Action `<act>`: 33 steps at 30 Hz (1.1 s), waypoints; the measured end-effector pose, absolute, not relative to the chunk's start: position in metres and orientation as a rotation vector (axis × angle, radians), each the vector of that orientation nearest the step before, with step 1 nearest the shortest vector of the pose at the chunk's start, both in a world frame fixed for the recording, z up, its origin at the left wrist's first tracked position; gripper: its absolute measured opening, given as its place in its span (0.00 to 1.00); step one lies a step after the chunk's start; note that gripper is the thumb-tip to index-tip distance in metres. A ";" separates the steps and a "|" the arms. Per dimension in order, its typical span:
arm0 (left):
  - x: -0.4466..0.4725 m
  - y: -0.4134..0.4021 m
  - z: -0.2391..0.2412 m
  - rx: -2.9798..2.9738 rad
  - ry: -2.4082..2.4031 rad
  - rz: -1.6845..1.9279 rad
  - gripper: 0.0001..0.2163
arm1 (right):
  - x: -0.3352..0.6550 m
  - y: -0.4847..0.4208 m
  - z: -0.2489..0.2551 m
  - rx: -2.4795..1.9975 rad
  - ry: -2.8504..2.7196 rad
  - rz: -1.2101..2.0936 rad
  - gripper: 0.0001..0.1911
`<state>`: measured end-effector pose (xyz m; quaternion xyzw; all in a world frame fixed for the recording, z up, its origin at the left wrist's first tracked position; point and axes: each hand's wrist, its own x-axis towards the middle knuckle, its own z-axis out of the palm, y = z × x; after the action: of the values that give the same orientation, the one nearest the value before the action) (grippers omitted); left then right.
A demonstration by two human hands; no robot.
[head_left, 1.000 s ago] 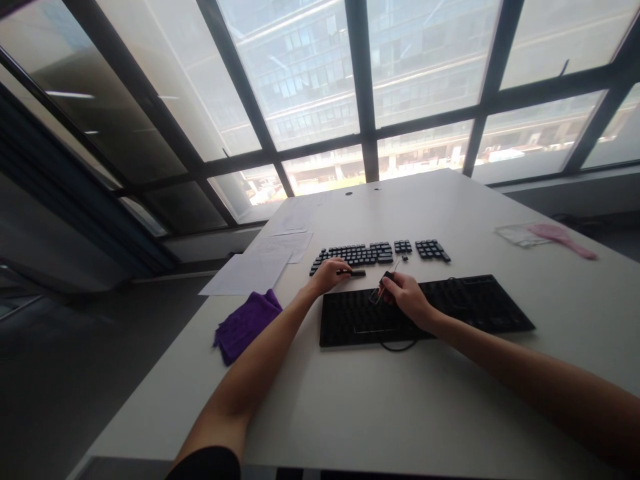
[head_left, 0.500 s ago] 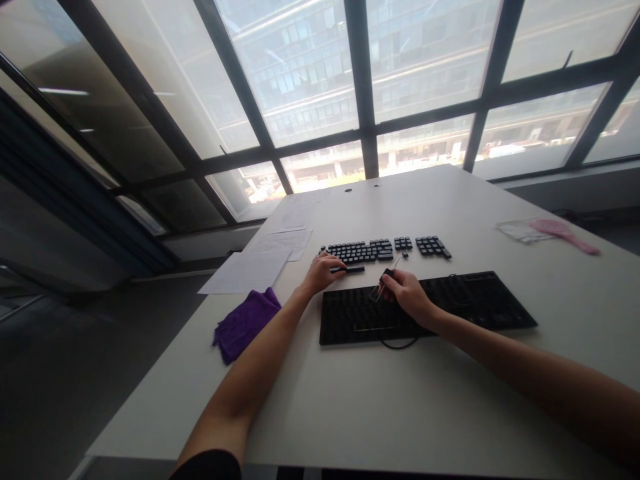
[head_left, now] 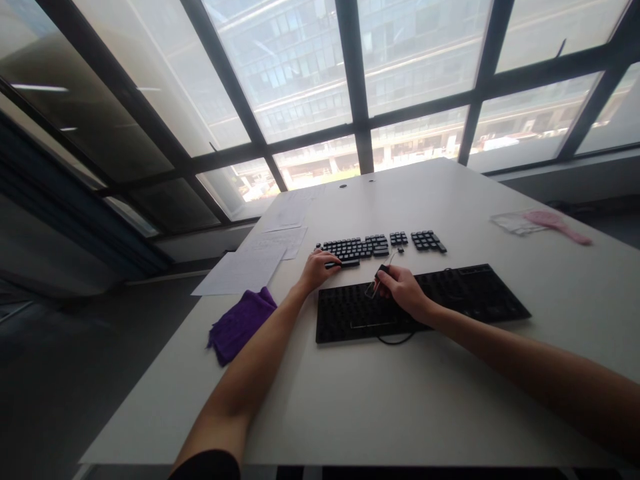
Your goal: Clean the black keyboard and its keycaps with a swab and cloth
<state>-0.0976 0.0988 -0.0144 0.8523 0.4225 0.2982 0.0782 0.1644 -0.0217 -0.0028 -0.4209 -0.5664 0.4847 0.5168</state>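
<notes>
My left hand (head_left: 320, 268) rests on the table with its fingers closed on one end of a long black spacebar keycap (head_left: 350, 264). That keycap lies just in front of the rows of loose black keycaps (head_left: 353, 247). My right hand (head_left: 403, 288) grips a keycap puller with thin wire loops (head_left: 371, 289). It is over the left half of a black keyboard base (head_left: 475, 297), from which the keycaps are off. Whether the wire loops touch the base, I cannot tell.
A purple cloth (head_left: 243, 325) lies left of my left forearm. Paper sheets (head_left: 240, 270) are spread along the left edge. At the right are a pink handled object (head_left: 555, 221) and a clear plastic bag (head_left: 515, 224). A cable (head_left: 397, 341) loops at the keyboard's front.
The whole view has shifted slightly. Both hands keep nearly the same places relative to the keyboard base and the spacebar keycap.
</notes>
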 end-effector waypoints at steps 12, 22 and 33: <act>-0.094 0.097 -0.010 2.527 1.300 0.930 0.06 | 0.165 -0.022 -0.003 -1.012 -1.365 1.164 0.16; -0.076 0.000 0.032 2.531 1.143 0.847 0.08 | 0.164 -0.020 -0.004 -0.988 -1.369 1.158 0.16; -0.083 -0.053 0.022 2.812 0.914 0.582 0.09 | 0.165 -0.021 -0.005 -0.999 -1.366 1.153 0.17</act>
<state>-0.0832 -0.0531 0.0217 0.9312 0.3027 0.1926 0.0640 0.1645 -0.0207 -0.0049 -0.4169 -0.5697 0.4808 0.5202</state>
